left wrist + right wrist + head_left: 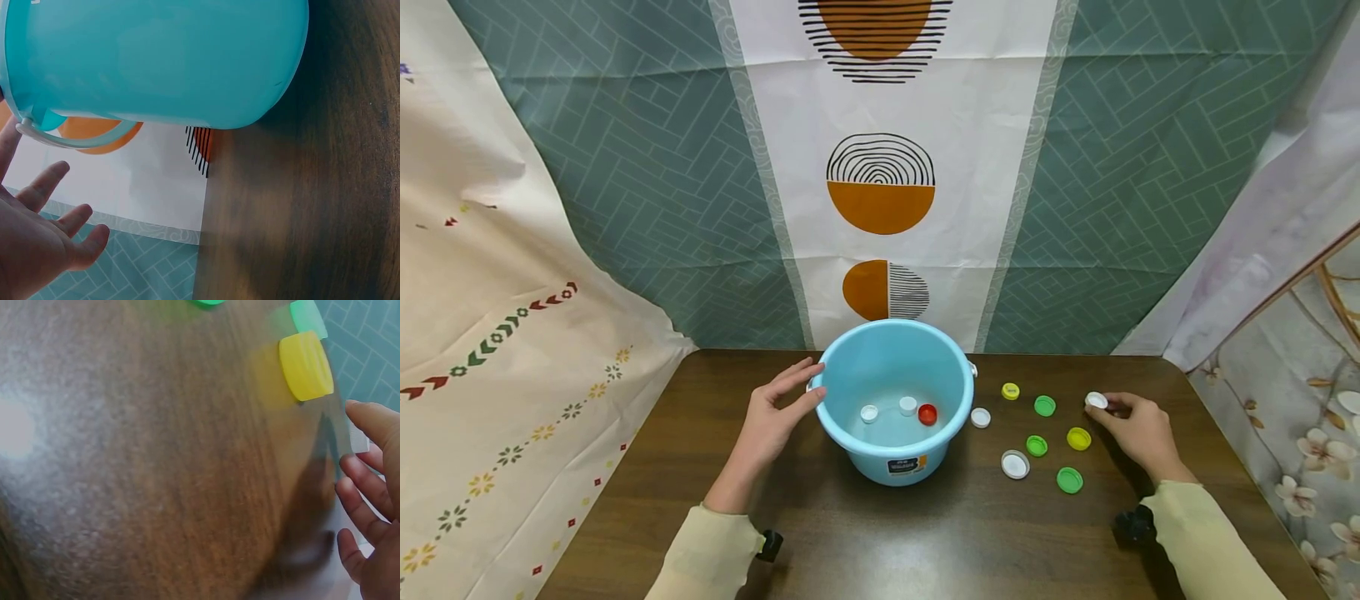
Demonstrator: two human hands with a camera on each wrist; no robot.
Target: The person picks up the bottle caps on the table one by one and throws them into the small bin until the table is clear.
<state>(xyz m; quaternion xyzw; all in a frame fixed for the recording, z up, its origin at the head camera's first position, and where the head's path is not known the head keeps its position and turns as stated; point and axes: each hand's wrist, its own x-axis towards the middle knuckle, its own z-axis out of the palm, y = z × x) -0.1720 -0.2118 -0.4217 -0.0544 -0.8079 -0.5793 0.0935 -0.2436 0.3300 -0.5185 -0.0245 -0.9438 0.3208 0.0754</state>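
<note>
A hand could pass over bare tabletop (925,537) in front of the blue bucket (887,358); scattered caps (1036,446) obstruct the bucket's right, the left hand (775,410) its left.

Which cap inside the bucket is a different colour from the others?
The red cap, furthest right inside the blue bucket in the head view. The left cap and middle cap are both white.

Light-blue bucket (868,462) upright, two white caps (907,405) and red cap (927,414) inside, smaller-looking white cap (1096,400) in right fingers (375,422)
</note>
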